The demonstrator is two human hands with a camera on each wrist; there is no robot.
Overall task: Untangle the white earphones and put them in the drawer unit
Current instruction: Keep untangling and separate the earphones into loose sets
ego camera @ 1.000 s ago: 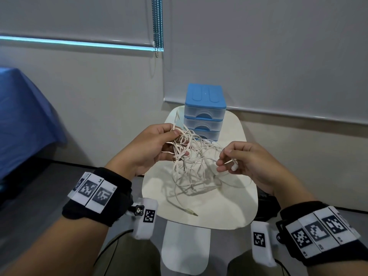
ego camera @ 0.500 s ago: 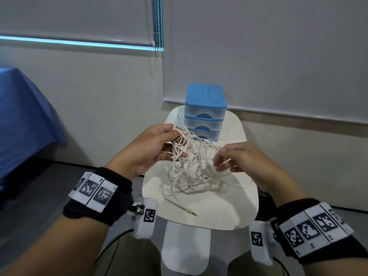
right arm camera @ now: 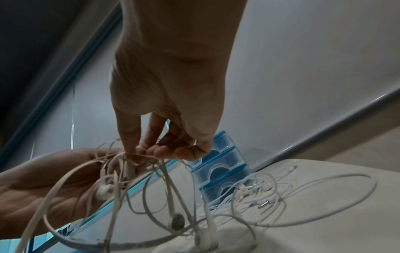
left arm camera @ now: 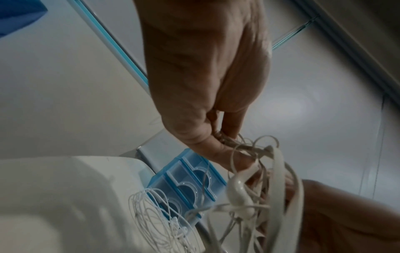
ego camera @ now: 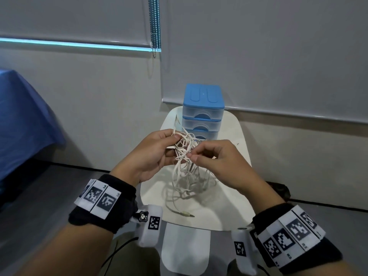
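A knot of white earphones (ego camera: 185, 156) hangs above the small white table (ego camera: 225, 206), its loops trailing down and a jack plug (ego camera: 187, 214) lying on the tabletop. My left hand (ego camera: 157, 152) grips the top of the tangle (left arm camera: 244, 150) between thumb and fingers. My right hand (ego camera: 209, 154) pinches a strand of cable (right arm camera: 138, 154) close beside the left. Earbuds (right arm camera: 105, 191) dangle under the hands. The blue three-drawer unit (ego camera: 203, 110) stands at the table's far edge, all drawers closed.
A second bundle of thin white cable (right arm camera: 266, 190) lies on the table in front of the drawer unit (right arm camera: 223, 169). A blue cloth (ego camera: 22, 120) covers something at the left. A wall and roller blind (ego camera: 258, 56) stand right behind the table.
My right hand has let go of the earbud it held and moved left to the tangle, now pinching a strand next to the left hand. The left hand has stayed put.
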